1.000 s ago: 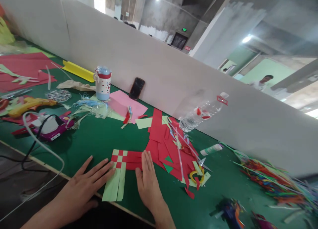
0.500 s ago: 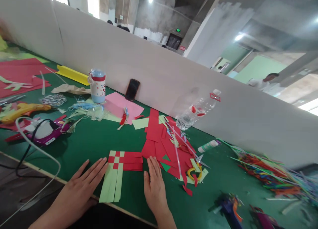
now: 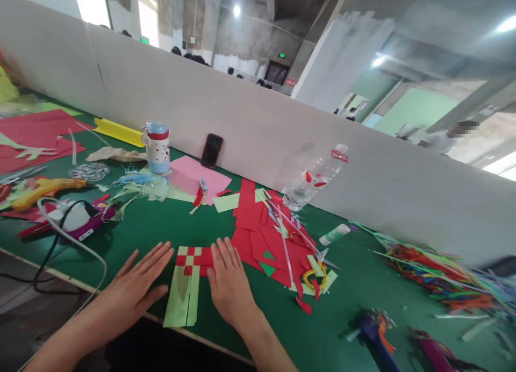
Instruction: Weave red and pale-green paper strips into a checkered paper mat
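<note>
On the green table (image 3: 193, 221), at its near edge, lies an L-shaped paper weave (image 3: 182, 286), its longer pale-green leg (image 3: 177, 305) pointing toward the person, its red leg (image 3: 206, 260) running right. The right hand (image 3: 229, 283) covers part of the red, fingers straight and together; the left hand (image 3: 139, 280) is spread just beside. Flat strips (image 3: 193, 302) cross in small square checks (image 3: 188, 260) (red and green, alternating).

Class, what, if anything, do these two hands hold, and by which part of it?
Nothing is held: the left hand is open beside the woven paper, the right hand open over its red strips.
</note>
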A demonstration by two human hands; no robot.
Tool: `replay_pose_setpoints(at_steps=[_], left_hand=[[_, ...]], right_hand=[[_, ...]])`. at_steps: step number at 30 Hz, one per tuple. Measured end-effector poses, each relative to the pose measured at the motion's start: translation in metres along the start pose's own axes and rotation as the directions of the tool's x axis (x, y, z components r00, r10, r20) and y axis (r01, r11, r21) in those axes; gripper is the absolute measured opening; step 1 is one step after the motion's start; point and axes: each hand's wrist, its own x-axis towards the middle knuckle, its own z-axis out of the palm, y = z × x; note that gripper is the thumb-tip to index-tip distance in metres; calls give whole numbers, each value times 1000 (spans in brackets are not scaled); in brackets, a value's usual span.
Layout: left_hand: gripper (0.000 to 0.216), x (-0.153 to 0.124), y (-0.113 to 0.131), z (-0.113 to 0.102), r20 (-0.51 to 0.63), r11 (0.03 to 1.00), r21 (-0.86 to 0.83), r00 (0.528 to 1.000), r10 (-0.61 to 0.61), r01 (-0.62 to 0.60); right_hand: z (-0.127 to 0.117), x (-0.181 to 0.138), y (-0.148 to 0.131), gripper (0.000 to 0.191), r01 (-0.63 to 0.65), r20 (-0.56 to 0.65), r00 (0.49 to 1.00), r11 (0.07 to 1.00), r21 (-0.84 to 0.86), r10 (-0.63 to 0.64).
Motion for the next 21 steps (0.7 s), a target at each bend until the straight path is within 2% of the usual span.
replay_pose_setpoints(at_steps=[3, 7, 12, 16, 21], left_hand=[[52, 22, -1, 2, -3, 1000, -3, 1000, -17, 17], [60, 39, 0, 11, 50, 1000, -17, 999, 13, -12], [61, 38, -3, 18, 85, 1000, -30, 996, 0, 3], [61, 36, -6, 22, 59, 1000, -18, 998, 0, 1], [59, 29, -3, 20, -11, 996, 15, 996, 90, -90]], right_hand=[[3, 14, -4, 55, -12, 91, 996, 1000, -25, 15], [12, 19, 0, 59, -48, 158, 986, 998, -49, 55], [22, 18, 4, 61, -74, 202, 976, 995, -74, 87], [22, 18, 4, 63, -86, 233, 967, 994, -68, 100], [19, 18, 3, 62, -83, 210, 974, 996, -38, 89]])
